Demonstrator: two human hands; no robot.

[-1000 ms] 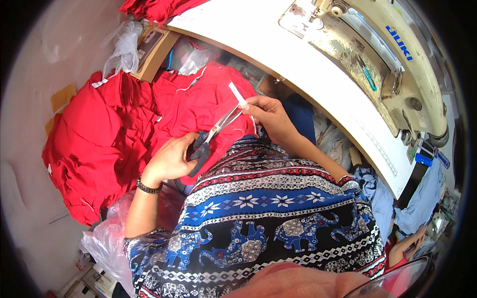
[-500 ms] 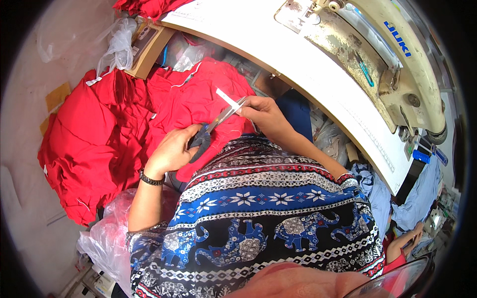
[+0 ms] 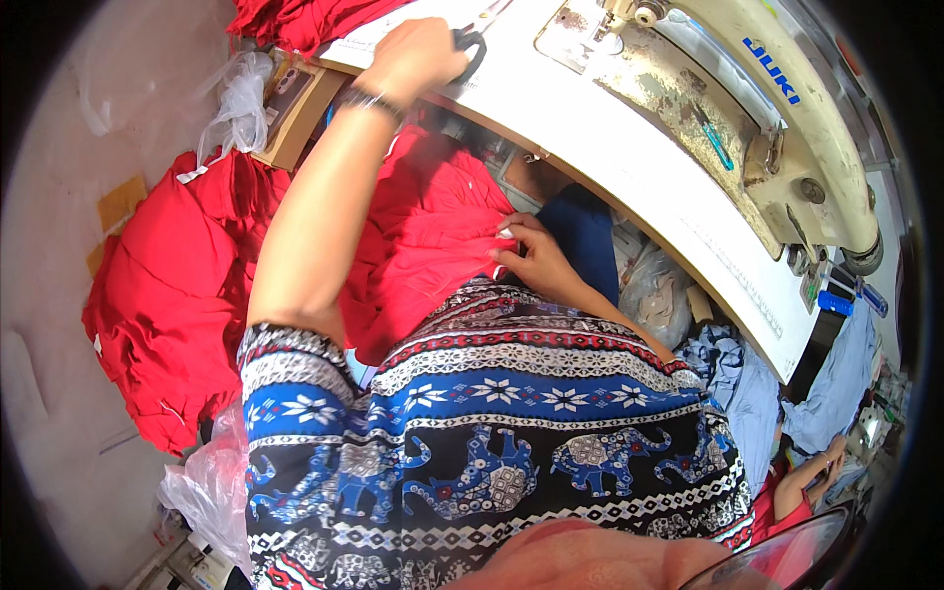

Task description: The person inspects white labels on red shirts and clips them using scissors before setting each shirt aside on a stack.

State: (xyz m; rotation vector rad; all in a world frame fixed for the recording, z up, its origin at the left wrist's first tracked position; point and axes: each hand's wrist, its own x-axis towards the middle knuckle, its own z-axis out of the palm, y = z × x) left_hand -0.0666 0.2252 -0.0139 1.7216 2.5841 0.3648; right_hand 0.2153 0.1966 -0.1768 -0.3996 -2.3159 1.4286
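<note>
My left hand (image 3: 418,57) is reached out over the white table top, closed at the black handles of a pair of scissors (image 3: 470,51). Their metal blades point away from me, toward the upper edge of the view. Low over my lap, my right hand (image 3: 543,262) pinches a small white strip (image 3: 505,233) against the red cloth (image 3: 442,197). That cloth lies in folds across my lap and under the table edge. My left forearm hides part of it.
A sewing machine (image 3: 826,128) stands on the white table (image 3: 551,108), with a turquoise thread snipper (image 3: 716,143) on its bed. More red fabric (image 3: 177,295) is heaped at left. Plastic bags (image 3: 657,295) and blue cloth (image 3: 737,383) lie below. Another person's arm (image 3: 811,477) shows at lower right.
My left hand has carried the scissors from above my lap up and away to the table top. My right hand has dropped slightly, with the white strip now down at the red cloth.
</note>
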